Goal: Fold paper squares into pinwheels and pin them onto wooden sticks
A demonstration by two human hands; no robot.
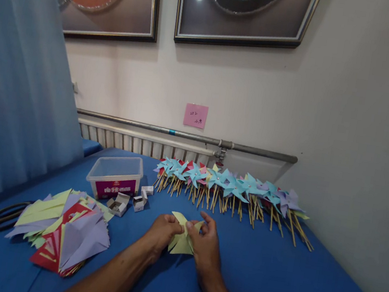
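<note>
A pale yellow paper pinwheel (179, 245), partly folded, is held above the blue table between my two hands. My left hand (163, 234) pinches its left side between thumb and fingers. On the other side my right hand (206, 245) has its thumb pressed on the paper near the centre, with some fingers raised. The pinwheel's middle is partly covered by my thumbs, so I cannot make out whether a pin is in it.
Finished pinwheels on sticks (218, 183) lie in a long row at the back. To the left are a heap of cut coloured paper (87, 237), scissors (4, 217), a clear plastic tub (115, 171) and small open boxes (119, 204). A blue curtain (19, 66) hangs at the left.
</note>
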